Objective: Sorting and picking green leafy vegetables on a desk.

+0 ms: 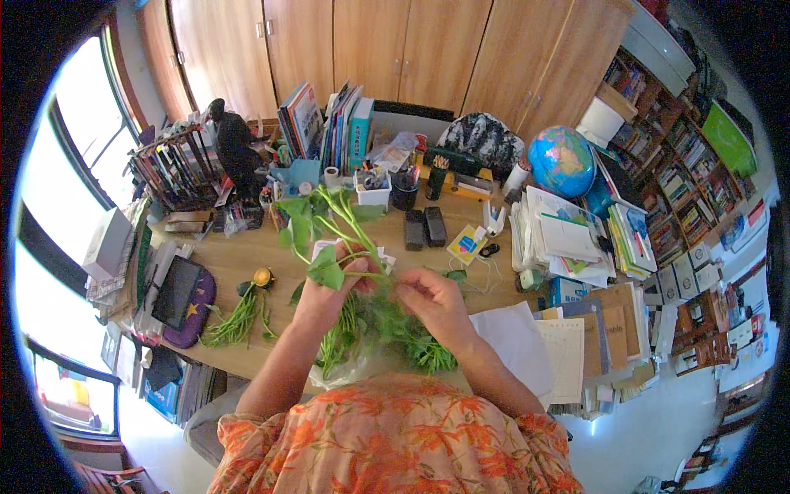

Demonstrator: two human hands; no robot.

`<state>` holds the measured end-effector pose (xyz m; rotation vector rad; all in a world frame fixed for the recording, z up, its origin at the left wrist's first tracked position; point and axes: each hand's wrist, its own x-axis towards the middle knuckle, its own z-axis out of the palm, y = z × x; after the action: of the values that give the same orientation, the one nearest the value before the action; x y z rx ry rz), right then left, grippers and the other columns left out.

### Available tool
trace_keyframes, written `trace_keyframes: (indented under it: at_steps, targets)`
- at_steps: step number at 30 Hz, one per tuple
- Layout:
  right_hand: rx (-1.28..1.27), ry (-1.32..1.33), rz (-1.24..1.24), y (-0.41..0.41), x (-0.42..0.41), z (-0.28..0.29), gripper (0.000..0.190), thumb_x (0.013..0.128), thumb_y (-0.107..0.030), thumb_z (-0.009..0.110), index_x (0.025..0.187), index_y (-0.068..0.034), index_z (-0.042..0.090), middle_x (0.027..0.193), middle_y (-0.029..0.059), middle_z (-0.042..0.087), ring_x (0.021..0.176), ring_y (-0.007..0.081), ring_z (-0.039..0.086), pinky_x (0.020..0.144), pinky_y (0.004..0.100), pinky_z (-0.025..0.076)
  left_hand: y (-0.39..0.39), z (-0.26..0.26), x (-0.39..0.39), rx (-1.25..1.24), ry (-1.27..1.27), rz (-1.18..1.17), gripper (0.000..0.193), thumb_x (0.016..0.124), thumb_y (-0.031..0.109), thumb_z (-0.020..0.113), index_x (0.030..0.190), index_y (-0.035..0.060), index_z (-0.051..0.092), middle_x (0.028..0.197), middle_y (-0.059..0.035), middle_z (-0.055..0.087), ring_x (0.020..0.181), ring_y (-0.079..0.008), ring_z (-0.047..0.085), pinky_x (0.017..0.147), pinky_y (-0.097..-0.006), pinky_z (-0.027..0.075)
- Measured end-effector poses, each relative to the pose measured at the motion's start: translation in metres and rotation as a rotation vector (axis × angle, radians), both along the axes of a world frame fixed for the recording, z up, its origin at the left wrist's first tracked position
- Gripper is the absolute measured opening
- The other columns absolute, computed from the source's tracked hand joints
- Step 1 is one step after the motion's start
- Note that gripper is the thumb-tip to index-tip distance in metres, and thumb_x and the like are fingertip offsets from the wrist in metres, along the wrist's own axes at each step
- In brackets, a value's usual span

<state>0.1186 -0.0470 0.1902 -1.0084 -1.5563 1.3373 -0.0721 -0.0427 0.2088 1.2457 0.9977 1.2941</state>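
My left hand (339,284) grips a few leafy green vegetable stems (352,225) above the desk, their leaves pointing away from me. At the lower ends of these stems, my right hand (435,296) has its thumb and fingertips drawn together. Whether a stem is pinched there is too blurred to tell. Beneath both hands, more leafy greens (432,352) lie on a clear plastic bag (361,367). To the left, a separate bunch of green stems (237,321) rests on the wood, with a round yellow object (263,277) at its upper end.
A tablet (178,293) and a purple pouch (200,309) lie at the left. Two dark cases (424,228) sit beyond my hands. Paper stacks (558,234), loose sheets (515,346) and a globe (561,162) occupy the right. Books (345,129) and pen holders (405,192) line the back.
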Motion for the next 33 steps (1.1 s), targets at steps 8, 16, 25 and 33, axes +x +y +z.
trace_keyframes:
  at_steps: [8, 16, 25, 33]
  targets:
    - [-0.118, 0.113, 0.129, 0.0, -0.003, -0.004, 0.015, 0.088, -0.009, 0.058, 0.101, -0.001, 0.058, 0.087, 0.0013, 0.063, 0.074, 0.0091, 0.057, 0.067, 0.0251, 0.048, 0.0, -0.005, -0.001, -0.012, 0.023, -0.06, 0.025, 0.091, 0.022, 0.057, 0.108, 0.0043, 0.057, 0.09, -0.0019, 0.062, 0.081, -0.0105, 0.057, 0.068, -0.0251, 0.046]
    - [0.082, -0.025, -0.046, 0.0, -0.007, -0.011, 0.012, 0.088, -0.01, 0.061, 0.097, -0.003, 0.058, 0.084, -0.0002, 0.06, 0.07, 0.0059, 0.055, 0.062, 0.0217, 0.045, 0.011, -0.032, 0.0, -0.058, -0.05, -0.01, 0.023, 0.087, 0.018, 0.063, 0.105, 0.0068, 0.055, 0.092, -0.0022, 0.063, 0.083, -0.0108, 0.058, 0.068, -0.0249, 0.046]
    - [-0.162, 0.29, -0.078, 0.004, -0.007, -0.009, 0.008, 0.089, -0.011, 0.06, 0.092, -0.005, 0.057, 0.08, 0.0016, 0.059, 0.068, 0.0089, 0.057, 0.064, 0.024, 0.047, 0.019, -0.035, -0.003, -0.084, -0.293, 0.002, 0.021, 0.088, 0.015, 0.063, 0.106, 0.0091, 0.054, 0.089, -0.0003, 0.064, 0.077, -0.0089, 0.06, 0.064, -0.0218, 0.046]
    - [0.037, 0.133, -0.052, -0.009, -0.01, -0.004, 0.008, 0.089, -0.001, 0.055, 0.097, -0.002, 0.057, 0.089, 0.0042, 0.061, 0.078, 0.012, 0.061, 0.073, 0.0272, 0.051, 0.013, -0.035, -0.006, 0.004, -0.338, -0.04, 0.03, 0.086, 0.014, 0.065, 0.114, 0.0083, 0.054, 0.088, -0.0021, 0.065, 0.08, -0.0098, 0.06, 0.068, -0.0232, 0.046]
